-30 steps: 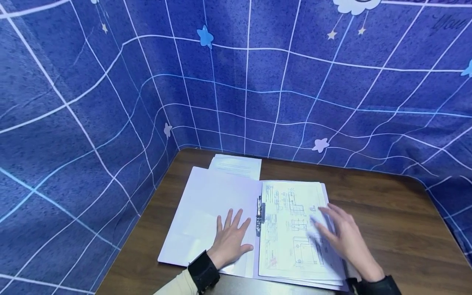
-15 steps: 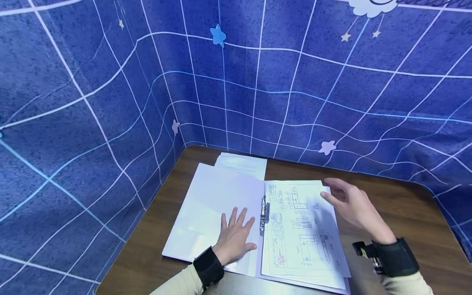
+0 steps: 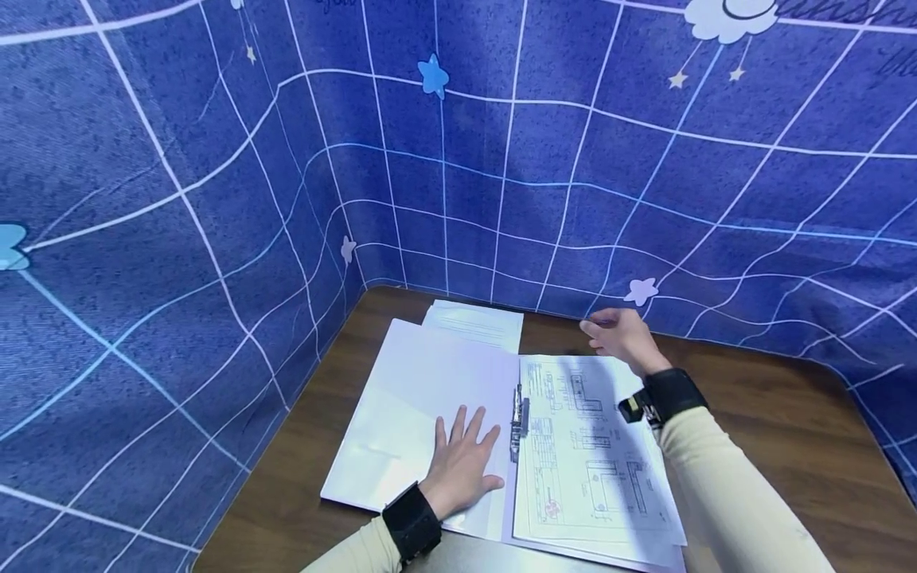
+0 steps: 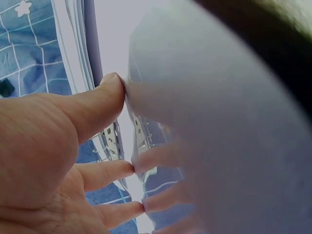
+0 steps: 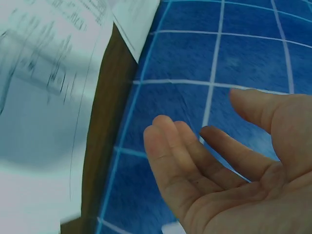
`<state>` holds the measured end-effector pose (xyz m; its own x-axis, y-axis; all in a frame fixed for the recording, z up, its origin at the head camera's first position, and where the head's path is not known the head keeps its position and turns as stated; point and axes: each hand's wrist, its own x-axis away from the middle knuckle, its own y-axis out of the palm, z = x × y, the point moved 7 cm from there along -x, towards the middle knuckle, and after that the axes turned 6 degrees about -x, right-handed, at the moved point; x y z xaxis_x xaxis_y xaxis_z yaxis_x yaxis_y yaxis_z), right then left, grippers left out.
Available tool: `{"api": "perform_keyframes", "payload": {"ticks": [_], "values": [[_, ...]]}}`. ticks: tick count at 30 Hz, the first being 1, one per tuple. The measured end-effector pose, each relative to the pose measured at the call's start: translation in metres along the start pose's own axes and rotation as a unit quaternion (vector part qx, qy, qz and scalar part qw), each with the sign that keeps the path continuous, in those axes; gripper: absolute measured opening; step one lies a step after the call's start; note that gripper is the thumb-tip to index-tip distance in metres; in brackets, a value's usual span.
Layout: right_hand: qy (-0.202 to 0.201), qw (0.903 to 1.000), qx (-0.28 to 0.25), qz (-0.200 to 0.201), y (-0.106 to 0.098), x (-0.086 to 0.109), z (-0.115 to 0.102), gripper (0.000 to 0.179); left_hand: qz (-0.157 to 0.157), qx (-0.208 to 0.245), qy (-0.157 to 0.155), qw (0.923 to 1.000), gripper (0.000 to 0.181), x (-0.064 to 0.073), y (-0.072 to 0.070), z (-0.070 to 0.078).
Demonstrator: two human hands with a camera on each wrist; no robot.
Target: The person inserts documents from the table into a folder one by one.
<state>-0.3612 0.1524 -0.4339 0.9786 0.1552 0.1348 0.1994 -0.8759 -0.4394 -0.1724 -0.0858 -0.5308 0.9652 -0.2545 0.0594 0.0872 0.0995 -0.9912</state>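
Note:
A pale lilac clip folder (image 3: 423,390) lies spread on the table, with a metal clip (image 3: 517,426) along its middle. On its right side is a stack of papers, the top one a technical drawing (image 3: 573,469). My left hand (image 3: 462,465) rests with spread fingers on the inside of the left cover; its fingertips meet their reflection in the glossy surface (image 4: 234,122) in the left wrist view. Over the back edge of the stack is my right hand (image 3: 619,338), its fingers (image 5: 170,156) loosely bent and nothing in them.
Loose printed sheets (image 3: 476,320) stick out from behind the folder's left cover. The wooden table (image 3: 774,438) extends to the right. A blue cloth (image 3: 544,159) with white lines and stars hangs at the back and left.
My right hand has moved from the right side of the drawing up and left to its back edge. The left hand stays on the cover. The view has shifted slightly.

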Motion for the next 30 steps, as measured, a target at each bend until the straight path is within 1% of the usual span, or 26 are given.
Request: {"api": "perform_keyframes", "payload": {"ticks": [2, 4, 8, 12, 15, 19, 24, 30], "values": [[0.020, 0.9992, -0.034, -0.010, 0.013, -0.014, -0.001, 0.048, -0.002, -0.003, -0.003, 1.0000, 0.078, 0.000, 0.001, -0.002], [0.036, 0.9978, -0.053, -0.018, 0.026, -0.026, -0.001, 0.047, 0.001, -0.005, -0.002, 1.0000, 0.078, 0.000, 0.002, -0.003], [0.055, 0.9948, -0.076, -0.038, 0.050, -0.044, -0.002, 0.045, 0.010, -0.013, 0.006, 0.9998, 0.078, -0.001, 0.001, -0.003], [0.076, 0.9911, -0.093, -0.058, 0.072, -0.059, 0.001, 0.043, 0.009, -0.019, 0.007, 0.9997, 0.078, 0.000, 0.001, -0.004], [0.093, 0.9882, -0.102, -0.067, 0.088, -0.067, 0.004, 0.039, 0.006, -0.025, 0.005, 0.9997, 0.079, 0.001, 0.001, -0.004], [0.113, 0.9855, -0.106, -0.069, 0.104, -0.078, 0.010, 0.037, 0.006, -0.039, 0.006, 0.9992, 0.079, 0.000, 0.000, -0.004], [0.140, 0.9821, -0.112, -0.060, 0.116, -0.087, 0.019, 0.036, 0.004, -0.050, 0.013, 0.9987, 0.078, 0.001, -0.001, -0.003], [0.150, 0.9790, -0.121, -0.064, 0.130, -0.090, 0.020, 0.031, 0.010, -0.043, 0.008, 0.9990, 0.077, 0.003, -0.001, -0.006]]}}
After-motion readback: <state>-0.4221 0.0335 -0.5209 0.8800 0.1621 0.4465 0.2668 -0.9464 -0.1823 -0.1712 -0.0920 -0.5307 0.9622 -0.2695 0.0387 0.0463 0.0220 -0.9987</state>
